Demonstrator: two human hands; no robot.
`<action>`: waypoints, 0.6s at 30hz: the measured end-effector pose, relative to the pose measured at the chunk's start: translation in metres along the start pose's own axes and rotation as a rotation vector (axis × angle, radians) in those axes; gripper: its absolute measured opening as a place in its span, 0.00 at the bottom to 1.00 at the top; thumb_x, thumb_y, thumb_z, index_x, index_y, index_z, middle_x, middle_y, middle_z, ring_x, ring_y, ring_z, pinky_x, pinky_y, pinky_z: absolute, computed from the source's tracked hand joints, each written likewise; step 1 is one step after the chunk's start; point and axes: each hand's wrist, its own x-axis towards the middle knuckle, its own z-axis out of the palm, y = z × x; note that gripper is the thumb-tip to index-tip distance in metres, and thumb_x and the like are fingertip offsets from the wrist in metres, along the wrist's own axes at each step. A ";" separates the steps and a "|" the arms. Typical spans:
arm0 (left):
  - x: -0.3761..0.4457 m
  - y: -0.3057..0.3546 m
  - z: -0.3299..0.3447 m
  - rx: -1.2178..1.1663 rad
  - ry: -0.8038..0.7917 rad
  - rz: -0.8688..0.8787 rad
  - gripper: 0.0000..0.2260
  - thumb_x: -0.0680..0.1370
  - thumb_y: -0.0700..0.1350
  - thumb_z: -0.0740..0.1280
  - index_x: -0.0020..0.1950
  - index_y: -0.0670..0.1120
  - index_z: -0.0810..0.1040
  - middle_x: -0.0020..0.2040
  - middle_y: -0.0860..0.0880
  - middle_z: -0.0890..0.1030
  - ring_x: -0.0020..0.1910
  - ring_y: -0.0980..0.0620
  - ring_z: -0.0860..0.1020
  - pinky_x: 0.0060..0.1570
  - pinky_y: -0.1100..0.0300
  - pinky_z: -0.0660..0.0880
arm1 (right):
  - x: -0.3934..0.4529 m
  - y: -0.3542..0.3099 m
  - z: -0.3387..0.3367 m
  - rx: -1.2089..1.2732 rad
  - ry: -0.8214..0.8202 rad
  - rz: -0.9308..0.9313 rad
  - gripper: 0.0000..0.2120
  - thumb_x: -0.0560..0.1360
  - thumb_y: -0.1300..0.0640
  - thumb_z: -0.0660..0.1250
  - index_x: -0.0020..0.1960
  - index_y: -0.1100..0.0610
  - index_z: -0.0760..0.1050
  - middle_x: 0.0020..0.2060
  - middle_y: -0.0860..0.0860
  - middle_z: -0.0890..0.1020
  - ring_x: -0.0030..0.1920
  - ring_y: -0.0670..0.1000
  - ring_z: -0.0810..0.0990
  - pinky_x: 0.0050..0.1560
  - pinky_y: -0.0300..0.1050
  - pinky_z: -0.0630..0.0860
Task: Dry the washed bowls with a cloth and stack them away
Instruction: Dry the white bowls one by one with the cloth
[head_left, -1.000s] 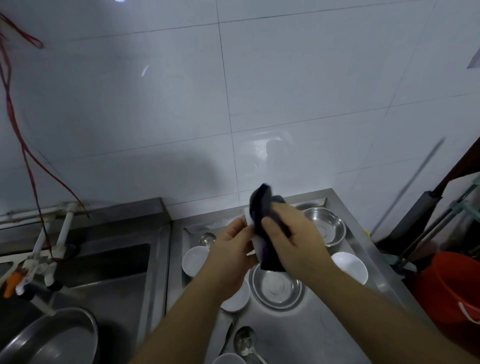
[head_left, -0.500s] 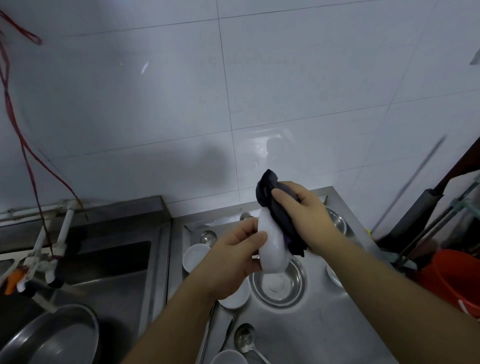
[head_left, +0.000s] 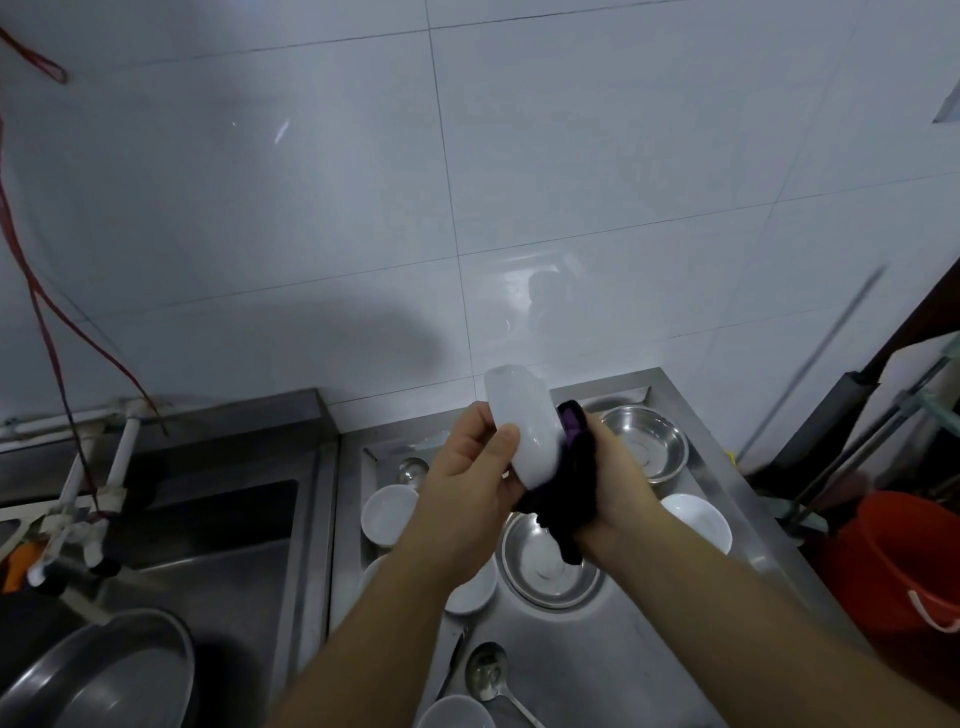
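My left hand (head_left: 470, 483) grips a small white bowl (head_left: 524, 421) on edge above the steel counter, thumb across its outer side. My right hand (head_left: 618, 488) presses a dark cloth (head_left: 566, 499) with a purple patch against the bowl's far side, and the cloth's tail hangs down below. Below the hands lie more white bowls (head_left: 388, 514) (head_left: 696, 522) (head_left: 475, 587) and two steel bowls (head_left: 647, 441) (head_left: 545, 566). Another white bowl (head_left: 456, 714) shows at the bottom edge.
A steel counter (head_left: 597, 660) holds a ladle-like spoon (head_left: 488, 675) near the front. To the left is a sink (head_left: 208, 530) with a large steel basin (head_left: 104, 670) and white taps (head_left: 78, 499). An orange bucket (head_left: 904, 566) and leaning poles stand at the right. A white tiled wall rises behind.
The bowl has turned in my hands and risen. The cloth, earlier over the bowl's top, now sits lower on its right side with my right hand under it.
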 end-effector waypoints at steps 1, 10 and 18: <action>0.000 0.000 0.002 0.026 -0.001 0.007 0.12 0.80 0.45 0.68 0.62 0.48 0.82 0.65 0.41 0.83 0.62 0.44 0.83 0.58 0.52 0.81 | -0.001 0.001 0.001 0.036 -0.008 0.001 0.22 0.80 0.42 0.67 0.56 0.59 0.87 0.53 0.61 0.84 0.50 0.62 0.80 0.55 0.59 0.72; 0.003 0.023 0.006 -0.157 0.129 -0.045 0.14 0.81 0.50 0.69 0.65 0.47 0.84 0.64 0.42 0.85 0.63 0.39 0.85 0.56 0.45 0.84 | -0.008 -0.010 0.010 -0.009 0.060 -0.175 0.24 0.75 0.50 0.78 0.68 0.57 0.81 0.62 0.61 0.85 0.61 0.66 0.84 0.64 0.74 0.77; -0.008 -0.006 0.003 0.327 0.078 0.155 0.14 0.78 0.59 0.67 0.61 0.59 0.83 0.58 0.49 0.86 0.59 0.46 0.85 0.57 0.42 0.84 | -0.015 0.002 0.020 0.043 0.071 -0.045 0.24 0.79 0.45 0.72 0.69 0.58 0.80 0.61 0.61 0.85 0.59 0.63 0.86 0.62 0.61 0.81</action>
